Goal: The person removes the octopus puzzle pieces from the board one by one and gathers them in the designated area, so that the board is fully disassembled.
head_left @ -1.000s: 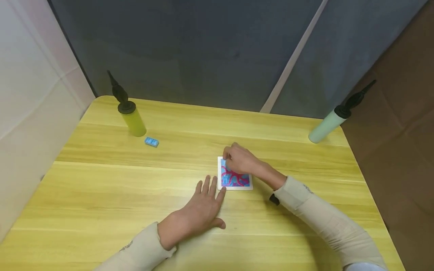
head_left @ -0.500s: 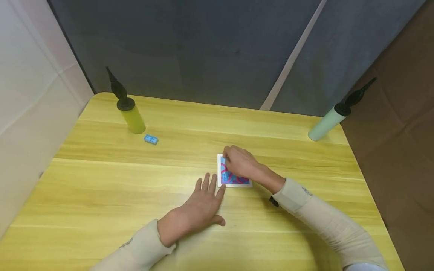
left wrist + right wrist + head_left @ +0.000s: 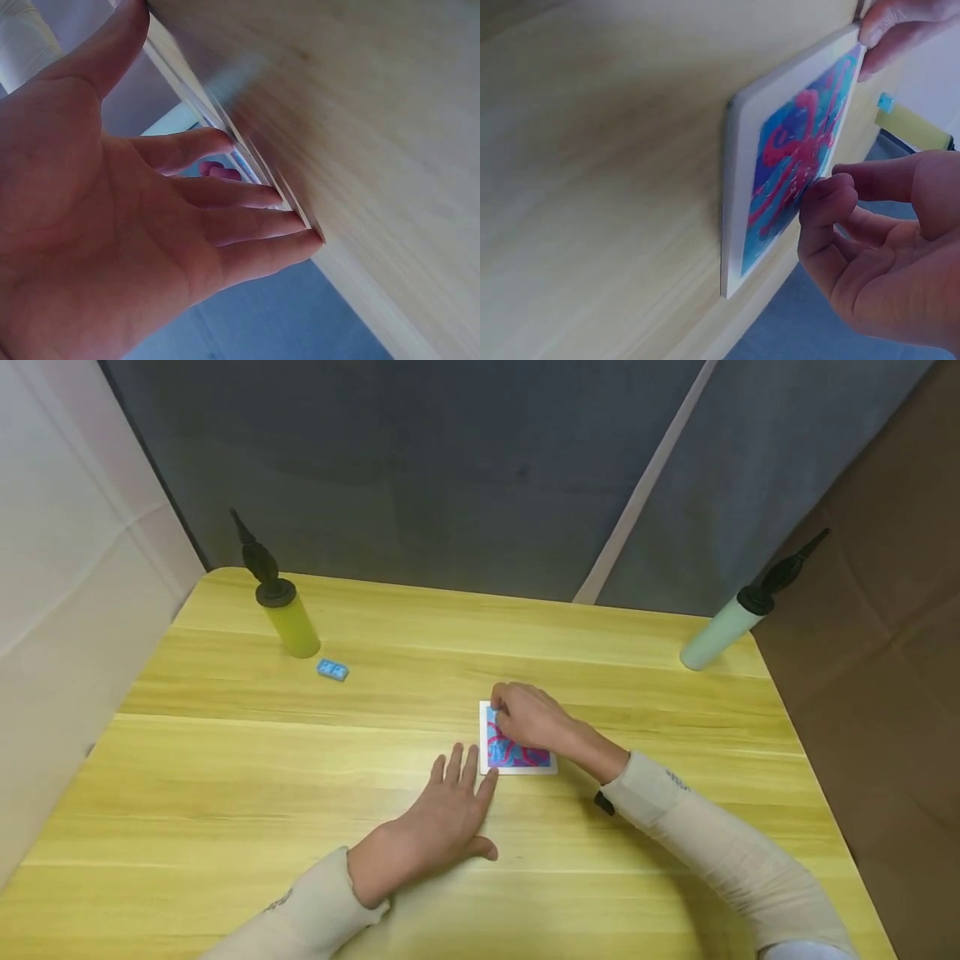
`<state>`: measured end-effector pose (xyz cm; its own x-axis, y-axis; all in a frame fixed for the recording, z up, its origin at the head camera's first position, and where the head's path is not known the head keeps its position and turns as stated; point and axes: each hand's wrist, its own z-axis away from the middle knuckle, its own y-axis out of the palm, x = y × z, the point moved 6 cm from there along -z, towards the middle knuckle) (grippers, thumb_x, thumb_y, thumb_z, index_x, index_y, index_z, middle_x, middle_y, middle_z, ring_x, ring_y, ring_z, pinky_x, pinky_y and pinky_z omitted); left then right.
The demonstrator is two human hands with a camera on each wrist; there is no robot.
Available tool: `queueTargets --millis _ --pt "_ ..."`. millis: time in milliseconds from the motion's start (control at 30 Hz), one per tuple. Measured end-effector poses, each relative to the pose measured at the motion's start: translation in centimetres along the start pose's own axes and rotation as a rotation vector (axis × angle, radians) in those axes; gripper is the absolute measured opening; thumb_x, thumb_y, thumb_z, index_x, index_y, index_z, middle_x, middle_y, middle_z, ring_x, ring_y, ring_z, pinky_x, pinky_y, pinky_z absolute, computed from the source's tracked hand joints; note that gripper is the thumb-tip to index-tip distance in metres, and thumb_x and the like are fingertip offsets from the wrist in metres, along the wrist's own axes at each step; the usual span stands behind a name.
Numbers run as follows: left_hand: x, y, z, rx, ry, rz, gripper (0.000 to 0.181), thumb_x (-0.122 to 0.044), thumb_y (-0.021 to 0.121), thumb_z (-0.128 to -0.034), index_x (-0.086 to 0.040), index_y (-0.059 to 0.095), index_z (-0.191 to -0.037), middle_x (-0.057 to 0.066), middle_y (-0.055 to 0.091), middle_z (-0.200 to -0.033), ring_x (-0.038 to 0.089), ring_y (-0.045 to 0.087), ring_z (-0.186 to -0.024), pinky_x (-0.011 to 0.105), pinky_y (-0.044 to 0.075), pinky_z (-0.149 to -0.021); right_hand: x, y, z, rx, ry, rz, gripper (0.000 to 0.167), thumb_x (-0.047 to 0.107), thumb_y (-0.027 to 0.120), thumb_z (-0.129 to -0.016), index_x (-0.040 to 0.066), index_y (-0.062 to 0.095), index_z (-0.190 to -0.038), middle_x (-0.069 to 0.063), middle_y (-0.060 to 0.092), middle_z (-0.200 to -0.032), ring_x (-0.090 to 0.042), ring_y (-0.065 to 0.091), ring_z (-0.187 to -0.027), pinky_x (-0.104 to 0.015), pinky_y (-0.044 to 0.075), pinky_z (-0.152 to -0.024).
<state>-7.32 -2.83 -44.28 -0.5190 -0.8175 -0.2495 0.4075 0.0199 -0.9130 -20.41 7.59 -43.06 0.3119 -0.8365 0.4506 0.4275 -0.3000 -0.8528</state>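
Two hands [image 3: 442, 827] [image 3: 534, 720] are showing: one left, one right. Two sleeves [image 3: 318, 906] [image 3: 697, 835] are showing. One tile [image 3: 517, 757] is lying on one counter [image 3: 225, 802]. One blue block [image 3: 332, 670] is lying there too. Two pumps [image 3: 296, 628] [image 3: 720, 635] are standing: one yellow, one green, each carrying one black nozzle [image 3: 259, 562]. One grey backdrop [image 3: 375, 485], one pale strip [image 3: 640, 502], one white sheet [image 3: 67, 577], one brown sheet [image 3: 877, 643] are showing.

Dark grey backdrop [image 3: 450, 468] behind wood-grain table [image 3: 225, 818]
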Motion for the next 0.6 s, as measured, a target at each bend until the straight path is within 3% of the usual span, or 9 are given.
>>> queueTargets --millis 200,433,600 --pt "-0.05 0.07 0.42 -0.026 -0.009 -0.012 0.101 -0.065 0.072 -0.0847 -0.002 0.040 -0.157 0.035 0.024 -0.165 0.054 0.023 -0.154 0.063 0.029 -0.123 0.28 0.30 -0.48 0.051 -0.029 -0.037 0.025 0.003 0.052 -0.096 0.001 0.068 -0.114 -0.006 0.066 -0.086 -0.014 0.051 -0.065 -0.026 0.049 -0.063" --pt "-0.07 0.45 0.31 -0.013 -0.015 0.008 0.104 -0.065 0.072 -0.0839 -0.001 0.037 -0.158 0.034 0.022 -0.166 0.052 0.021 -0.155 0.063 0.026 -0.124 0.62 0.81 -0.12 0.100 -0.053 -0.052 0.023 0.003 0.051 -0.096 0.005 0.074 -0.096 -0.006 0.065 -0.092 -0.017 0.054 -0.081 -0.032 0.052 -0.078" --pt "0.08 0.16 -0.10 -0.021 -0.003 -0.029 0.105 -0.066 0.071 -0.0848 0.000 0.036 -0.158 0.034 0.023 -0.166 0.052 0.022 -0.155 0.062 0.027 -0.124 0.40 0.02 -0.01 0.024 -0.017 -0.023 0.022 0.006 0.051 -0.100 0.002 0.072 -0.108 -0.009 0.064 -0.101 -0.020 0.057 -0.082 -0.030 0.053 -0.069"
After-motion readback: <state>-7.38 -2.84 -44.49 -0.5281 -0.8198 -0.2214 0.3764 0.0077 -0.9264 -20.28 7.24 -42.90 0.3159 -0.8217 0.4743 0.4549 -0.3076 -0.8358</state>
